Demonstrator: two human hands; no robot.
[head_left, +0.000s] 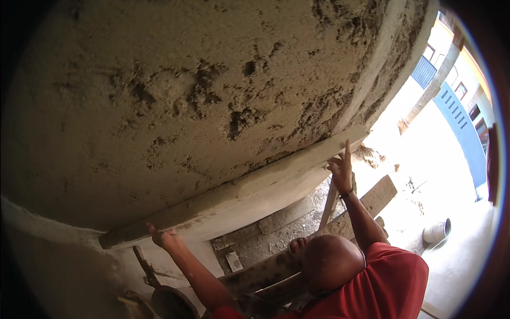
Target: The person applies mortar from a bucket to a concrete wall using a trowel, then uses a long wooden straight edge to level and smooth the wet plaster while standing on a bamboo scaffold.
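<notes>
Neither my left hand nor my right hand shows. Both visible arms appear to belong to another person in a red shirt [393, 279], whose head is low in the picture. That person holds a long straight board [255, 183] against a rough plastered surface [175, 106]. The person's left hand [166, 238] is at the board's left end, one digit raised on its face. Near the other end, the person's right hand [341, 170] supports the lower edge, with a digit pointing up. Dark pits and ragged patches mark the plaster above the board.
Wooden planks [372, 204] cross below, over gravelly ground [276, 242]. A rounded dark container [172, 303] sits at lower left. At right lie a pale pipe-like cylinder [436, 232] and bright ground. Farther off are a leaning post [433, 87] and a blue gate [462, 133].
</notes>
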